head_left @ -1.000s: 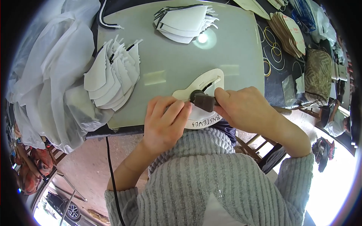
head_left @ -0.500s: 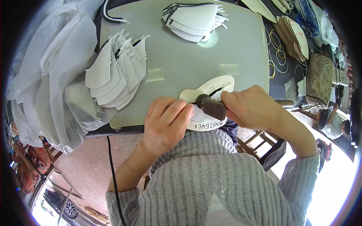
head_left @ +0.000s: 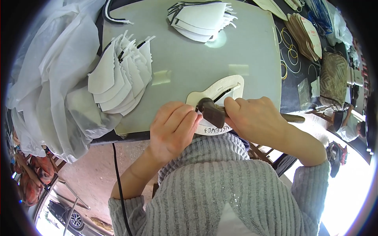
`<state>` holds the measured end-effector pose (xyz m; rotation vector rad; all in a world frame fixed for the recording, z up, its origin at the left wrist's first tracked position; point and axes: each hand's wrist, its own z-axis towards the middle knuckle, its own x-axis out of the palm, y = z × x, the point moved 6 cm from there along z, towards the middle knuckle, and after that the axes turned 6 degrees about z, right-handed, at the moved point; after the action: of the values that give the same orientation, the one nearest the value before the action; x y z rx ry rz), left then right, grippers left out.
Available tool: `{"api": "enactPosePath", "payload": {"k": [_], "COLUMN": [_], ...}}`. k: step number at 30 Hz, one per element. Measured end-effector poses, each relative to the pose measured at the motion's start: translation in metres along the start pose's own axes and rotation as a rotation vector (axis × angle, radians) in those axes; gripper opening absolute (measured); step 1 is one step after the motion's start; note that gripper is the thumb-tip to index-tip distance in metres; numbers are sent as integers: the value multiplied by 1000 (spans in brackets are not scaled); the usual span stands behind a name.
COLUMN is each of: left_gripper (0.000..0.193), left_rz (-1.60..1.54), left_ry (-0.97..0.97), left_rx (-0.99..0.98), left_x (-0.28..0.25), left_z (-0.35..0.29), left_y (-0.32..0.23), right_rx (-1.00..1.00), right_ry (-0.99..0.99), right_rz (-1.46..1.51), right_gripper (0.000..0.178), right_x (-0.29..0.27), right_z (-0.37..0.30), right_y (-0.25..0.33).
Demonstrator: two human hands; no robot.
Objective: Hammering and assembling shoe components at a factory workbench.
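My right hand (head_left: 252, 118) is closed round the handle of a hammer (head_left: 213, 113), whose dark head rests on or just over a white shoe-upper piece. That piece lies on a cream shaped board (head_left: 227, 82) with handwriting along its near edge, at the table's front. A black strip (head_left: 223, 94) runs along the piece's far edge. My left hand (head_left: 171, 126) is beside the hammer head, thumb and fingers pinched together at the left edge of the piece. Exactly what the fingertips hold is hidden.
Fanned stacks of white pieces (head_left: 114, 78) lie on the grey-green tabletop (head_left: 197, 63), left and far. Plastic sheeting (head_left: 51, 74) covers the left side. At the right are tan cut pieces (head_left: 305, 35), looped cords (head_left: 291, 53) and a patterned pouch (head_left: 333, 80). A black cable (head_left: 118, 177) hangs near my left arm.
The hammer head has shifted left along the piece, closer to my left fingers, and my right hand has moved left with it. My left hand stays nearly in place.
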<state>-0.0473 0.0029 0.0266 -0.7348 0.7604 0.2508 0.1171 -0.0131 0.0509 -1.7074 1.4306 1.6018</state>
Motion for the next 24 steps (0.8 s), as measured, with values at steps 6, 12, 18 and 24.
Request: {"api": "enactPosePath", "payload": {"k": [6,12,18,24], "left_gripper": [21,22,19,16], "left_rz": [29,38,19,-41], "left_ry": [-11,-6,-12,-14], "left_rx": [-16,-4,-24,-107], "left_x": [1,0,1,-4], "left_z": [-3,-5,-2,6], "left_y": [0,1,-1,1], "right_rx": [-45,47,124,381], "right_ry": [-311,-157,-73,-585], "right_rz": [180,113,157,729], "right_gripper": [34,31,31,21], "right_x": [-19,-11,-4,-41], "right_z": [-10,1,3,-34], "right_y": [6,4,-4,-57]}}
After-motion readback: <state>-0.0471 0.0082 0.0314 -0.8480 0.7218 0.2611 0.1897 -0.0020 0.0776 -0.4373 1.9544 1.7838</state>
